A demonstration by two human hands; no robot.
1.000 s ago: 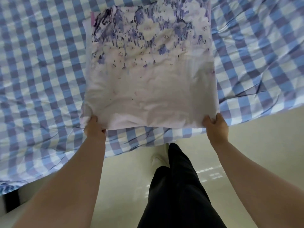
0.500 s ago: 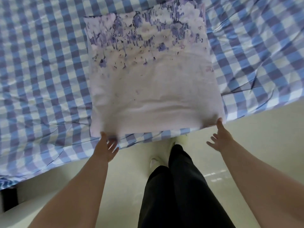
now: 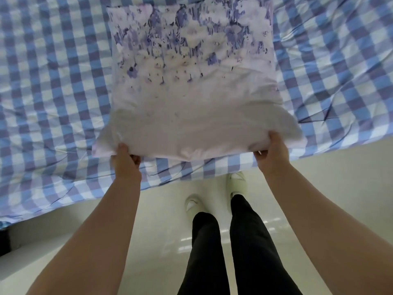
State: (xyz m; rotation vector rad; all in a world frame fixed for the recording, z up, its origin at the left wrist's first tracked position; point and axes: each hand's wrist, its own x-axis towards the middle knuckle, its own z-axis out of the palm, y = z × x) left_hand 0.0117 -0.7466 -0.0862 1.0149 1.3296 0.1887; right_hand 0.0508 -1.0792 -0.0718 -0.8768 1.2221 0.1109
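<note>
A white pillow [image 3: 195, 99] with a purple flower print on its far half lies on the bed's blue checked cover [image 3: 53, 92]. Its near edge is lifted a little off the cover. My left hand [image 3: 125, 162] grips the pillow's near left corner, thumb on top and fingers curled under. At the near right corner my right hand [image 3: 273, 154] grips the edge the same way.
The bed's near edge [image 3: 191, 175] runs across the frame, sloping down to the left. Below it is a pale glossy floor [image 3: 161, 241] with my legs in black trousers [image 3: 234, 252] and light shoes. A dark object [image 3: 4, 241] sits at the far left by the bed.
One second ago both hands held the near corners. Half a second ago they had let go and hung open just off the edge. Now both grip the corners again and the near edge is raised.
</note>
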